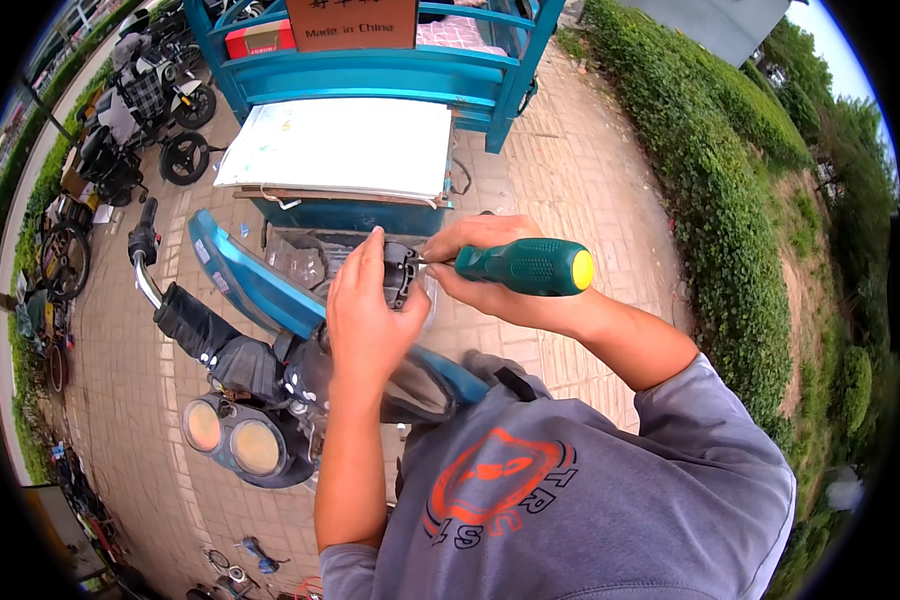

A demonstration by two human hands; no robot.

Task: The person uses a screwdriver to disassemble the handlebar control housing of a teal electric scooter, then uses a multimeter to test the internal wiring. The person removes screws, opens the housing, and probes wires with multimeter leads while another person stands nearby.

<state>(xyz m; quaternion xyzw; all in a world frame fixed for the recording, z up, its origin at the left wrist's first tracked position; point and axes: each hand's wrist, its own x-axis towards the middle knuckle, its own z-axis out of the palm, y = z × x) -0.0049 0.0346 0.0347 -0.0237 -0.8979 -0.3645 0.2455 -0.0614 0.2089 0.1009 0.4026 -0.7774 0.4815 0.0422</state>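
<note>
My left hand (365, 315) is closed around a small black plastic part (400, 272), thumb on its near side and fingers along its left. Across my right hand (490, 232) lies a screwdriver (525, 267) with a thick green handle and a yellow end cap. Its thin shaft points left and meets the black part's right side, though the exact contact at the tip is too small to make out. Some of the right hand's fingers are hidden behind the handle. Both hands are above the floor area of a blue three-wheeled cargo vehicle (255, 270).
A white board (340, 145) tops the vehicle's seat box, and blue cargo rails (370, 75) stand behind it. The handlebar (145, 275) and round twin headlights (255, 445) are at left. Parked two-wheelers (120, 140) line the far left; a hedge (690, 140) runs at right. Loose parts (260, 555) lie on the paving.
</note>
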